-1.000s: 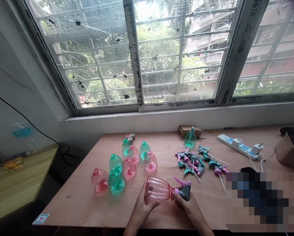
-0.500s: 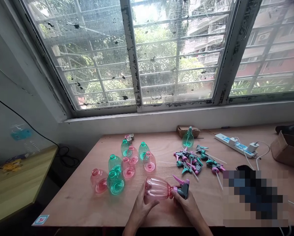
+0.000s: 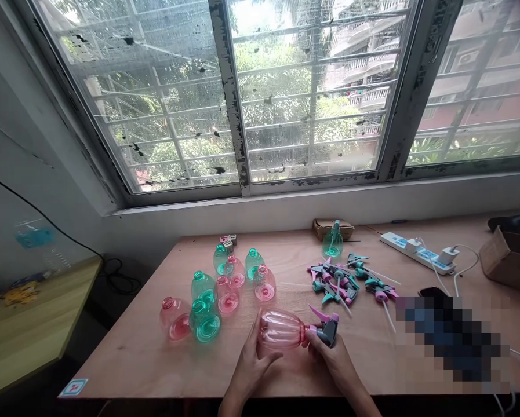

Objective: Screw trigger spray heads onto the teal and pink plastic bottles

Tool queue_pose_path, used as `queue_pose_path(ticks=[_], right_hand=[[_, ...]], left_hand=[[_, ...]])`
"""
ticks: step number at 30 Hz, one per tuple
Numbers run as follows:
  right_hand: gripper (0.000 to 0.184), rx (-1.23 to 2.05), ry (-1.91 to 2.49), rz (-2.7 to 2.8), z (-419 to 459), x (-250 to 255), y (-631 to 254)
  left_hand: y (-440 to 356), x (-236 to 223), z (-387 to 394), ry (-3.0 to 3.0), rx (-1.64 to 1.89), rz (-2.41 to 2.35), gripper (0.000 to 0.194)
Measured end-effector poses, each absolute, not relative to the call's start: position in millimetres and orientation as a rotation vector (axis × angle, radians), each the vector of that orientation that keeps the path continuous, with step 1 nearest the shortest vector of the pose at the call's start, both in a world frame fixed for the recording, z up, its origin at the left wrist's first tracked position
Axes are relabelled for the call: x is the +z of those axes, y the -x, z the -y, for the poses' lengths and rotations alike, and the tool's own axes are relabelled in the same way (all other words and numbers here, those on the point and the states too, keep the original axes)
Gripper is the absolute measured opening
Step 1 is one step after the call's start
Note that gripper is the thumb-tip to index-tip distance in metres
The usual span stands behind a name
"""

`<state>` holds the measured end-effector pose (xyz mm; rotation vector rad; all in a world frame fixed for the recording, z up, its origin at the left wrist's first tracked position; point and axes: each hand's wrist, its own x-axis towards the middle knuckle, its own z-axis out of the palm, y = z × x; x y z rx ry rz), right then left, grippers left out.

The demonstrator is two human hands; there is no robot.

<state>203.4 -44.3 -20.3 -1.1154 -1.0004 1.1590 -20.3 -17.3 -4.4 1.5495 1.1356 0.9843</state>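
A clear pink spray bottle (image 3: 282, 329) lies sideways between my hands, a little above the table's front part. Its base is in my left hand (image 3: 254, 356), fingers behind it and thumb stretched along the near side. At the neck, my right hand (image 3: 329, 350) is closed around the collar of a grey and pink spray head (image 3: 326, 327), whose trigger points up. To the left stand several open pink and green bottles, among them a green bottle (image 3: 205, 321) and a tilted pink bottle (image 3: 175, 318). Loose spray heads (image 3: 335, 282) with tubes lie heaped beyond my right hand.
A green bottle with a sprayer (image 3: 333, 243) stands at the back by a cardboard box (image 3: 318, 227). Farther right are a white power strip (image 3: 416, 253) with cables and a brown carton (image 3: 507, 260). A blurred patch (image 3: 455, 341) covers the right front.
My hands and the pink spray bottle have shifted slightly to the right and up. Both hands keep their hold, and the other bottles and spray heads stay in place.
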Motion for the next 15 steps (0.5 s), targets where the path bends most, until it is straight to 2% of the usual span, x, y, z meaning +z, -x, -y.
queue_pose_path(ticks=[3, 8, 15], right_hand=[[0.039, 1.163, 1.116, 0.999, 44.0, -20.5, -203.3], [0.039, 1.157, 1.120, 1.000, 43.8, -23.4, -203.2], [0.038, 1.163, 1.115, 0.990, 42.6, -26.1, -204.2]], left_hand=[[21.0, -4.3, 17.3, -1.558, 0.966, -1.127, 0.101], [21.2, -3.0, 15.7, -1.555, 0.948, -1.109, 0.085], [20.5, -4.0, 15.6, -1.576, 0.969, -1.099, 0.100]])
